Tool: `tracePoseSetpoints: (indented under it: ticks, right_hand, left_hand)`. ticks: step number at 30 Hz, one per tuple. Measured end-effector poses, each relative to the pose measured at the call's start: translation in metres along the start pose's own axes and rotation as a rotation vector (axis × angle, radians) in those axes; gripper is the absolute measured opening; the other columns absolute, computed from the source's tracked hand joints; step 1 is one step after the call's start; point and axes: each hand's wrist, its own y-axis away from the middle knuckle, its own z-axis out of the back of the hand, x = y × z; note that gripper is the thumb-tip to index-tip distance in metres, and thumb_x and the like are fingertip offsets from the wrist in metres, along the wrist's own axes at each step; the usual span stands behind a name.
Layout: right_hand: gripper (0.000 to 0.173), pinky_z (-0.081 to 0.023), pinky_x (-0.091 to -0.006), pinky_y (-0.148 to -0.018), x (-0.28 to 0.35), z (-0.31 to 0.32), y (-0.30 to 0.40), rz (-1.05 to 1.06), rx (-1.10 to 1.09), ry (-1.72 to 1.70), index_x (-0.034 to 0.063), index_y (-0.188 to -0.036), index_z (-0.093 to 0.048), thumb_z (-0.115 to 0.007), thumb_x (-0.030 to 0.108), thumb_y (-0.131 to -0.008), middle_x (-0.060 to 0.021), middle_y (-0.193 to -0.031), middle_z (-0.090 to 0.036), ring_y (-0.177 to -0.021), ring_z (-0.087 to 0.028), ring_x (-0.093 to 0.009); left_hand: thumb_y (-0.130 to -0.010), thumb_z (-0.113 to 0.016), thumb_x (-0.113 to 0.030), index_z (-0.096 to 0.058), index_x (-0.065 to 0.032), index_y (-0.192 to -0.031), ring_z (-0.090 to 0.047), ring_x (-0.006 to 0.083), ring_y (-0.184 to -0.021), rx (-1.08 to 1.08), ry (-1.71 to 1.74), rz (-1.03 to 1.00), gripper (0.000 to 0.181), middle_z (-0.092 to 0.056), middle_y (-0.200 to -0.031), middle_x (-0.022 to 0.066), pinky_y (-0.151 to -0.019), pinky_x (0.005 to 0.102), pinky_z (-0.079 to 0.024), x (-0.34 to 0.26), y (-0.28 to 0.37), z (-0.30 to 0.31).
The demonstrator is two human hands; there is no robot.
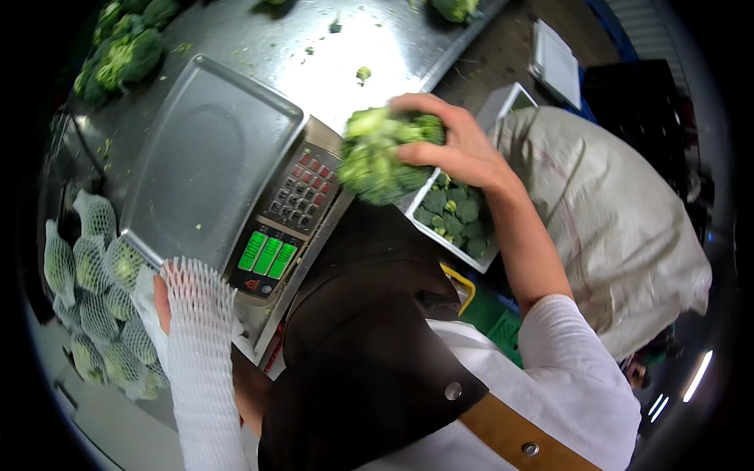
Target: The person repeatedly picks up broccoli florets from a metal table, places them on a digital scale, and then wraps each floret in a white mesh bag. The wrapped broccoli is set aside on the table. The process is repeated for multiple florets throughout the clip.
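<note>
My right hand point(456, 144) grips a broccoli head point(383, 154), slightly blurred, with its cut pale side turned up towards me. It hangs in the air just right of the keypad of a digital scale point(303, 188). White foam netting sleeves point(203, 359) cover my left hand point(191, 282) and forearm; the thumb shows at the side, and the fingers are mostly hidden under the mesh. That hand is at the near corner of the scale's steel pan point(194, 159), which bears only a tiny green crumb. The scale's green display point(267, 255) is lit.
Netted broccoli heads point(106, 306) are piled on the left. Bare broccoli point(126, 56) lies on the steel table point(247, 35), among scattered florets point(363, 74). At right are a white foam box point(421, 221) of broccoli, a large woven sack point(601, 224) and a green crate point(503, 332).
</note>
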Motion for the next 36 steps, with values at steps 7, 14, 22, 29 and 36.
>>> tracePoseSetpoints:
  ticks: [7,14,22,29,36]
  right_hand:
    - [0.051,-0.04,-0.0347,-0.095,-0.113,0.032,0.156,-0.461,-0.468,0.431,0.0041,-0.113,-0.059,-0.071,0.026,-0.068,-0.0146,-0.114,-0.057,-0.107,-0.055,-0.029]
    - [0.044,-0.041,-0.0387,-0.095,-0.184,0.026,0.197,-0.494,-0.608,0.584,-0.0004,-0.11,-0.058,-0.07,0.021,-0.074,-0.0203,-0.112,-0.057,-0.108,-0.053,-0.035]
    - [0.033,-0.046,-0.034,-0.087,-0.158,0.066,0.016,-0.049,-0.678,0.464,0.0047,-0.11,-0.058,-0.065,0.007,-0.077,-0.0135,-0.109,-0.06,-0.102,-0.058,-0.028]
    - [0.101,-0.029,-0.0465,-0.104,-0.143,0.155,-0.178,-0.015,-0.769,0.546,0.0039,-0.139,-0.023,-0.081,0.036,-0.063,-0.0271,-0.137,-0.028,-0.125,-0.032,-0.044]
    - [0.077,-0.035,-0.0445,-0.098,-0.16,0.153,-0.237,0.163,-0.736,0.441,0.0011,-0.125,-0.044,-0.076,0.022,-0.058,-0.0212,-0.118,-0.05,-0.114,-0.044,-0.038]
  left_hand:
    - [-0.096,-0.045,-0.03,-0.064,-0.0036,-0.102,-0.068,0.0236,-0.086,0.381,0.138,0.364,0.033,-0.068,-0.098,0.0128,-0.073,0.0372,-0.058,0.012,-0.049,-0.025]
    - [-0.095,-0.047,-0.027,-0.065,-0.0034,-0.095,-0.068,0.0217,-0.075,0.345,0.161,0.427,0.03,-0.068,-0.088,0.0118,-0.063,0.0342,-0.058,0.035,-0.054,-0.047]
    - [-0.095,-0.046,-0.029,-0.064,-0.007,-0.088,-0.065,0.018,-0.065,0.083,0.081,0.035,0.029,-0.067,-0.079,0.0062,-0.059,0.032,-0.055,0.02,-0.058,-0.032]
    - [-0.094,-0.046,-0.035,-0.064,-0.0106,-0.084,-0.062,0.0171,-0.061,-0.007,0.308,0.012,0.032,-0.064,-0.072,0.0039,-0.055,0.0314,-0.053,0.038,-0.059,-0.074]
    - [-0.094,-0.049,-0.026,-0.055,-0.011,-0.074,-0.054,0.0124,-0.061,-0.233,0.097,-0.151,0.025,-0.053,-0.066,0.0001,-0.056,0.0263,-0.045,0.074,-0.052,-0.16]
